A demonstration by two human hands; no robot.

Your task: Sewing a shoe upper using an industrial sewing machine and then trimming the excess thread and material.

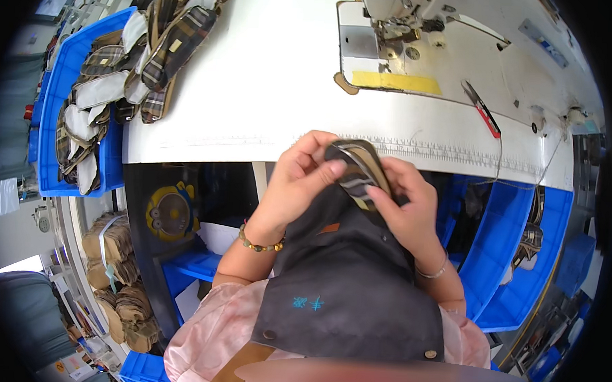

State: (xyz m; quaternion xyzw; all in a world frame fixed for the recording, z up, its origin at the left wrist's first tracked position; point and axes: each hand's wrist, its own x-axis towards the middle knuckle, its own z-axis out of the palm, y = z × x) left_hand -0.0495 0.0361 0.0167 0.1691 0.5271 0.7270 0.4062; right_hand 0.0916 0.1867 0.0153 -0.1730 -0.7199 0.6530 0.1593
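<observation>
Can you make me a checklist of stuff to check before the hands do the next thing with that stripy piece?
1. Both hands on the piece: left hand and right hand both pinch the striped insole piece. Ok.
2. Piece off the table: it is held in front of the white table edge, above the dark apron. Ok.
3. Space by the sewing machine: the plate near the needle looks bare. Ok.
4. Red-handled snips away from the fingers: they lie up on the table. Ok.
5. More pieces ready: the blue bin on the left is heaped. Ok.
6. Layers lined up: fingers hide the edges. Cannot tell.
</observation>
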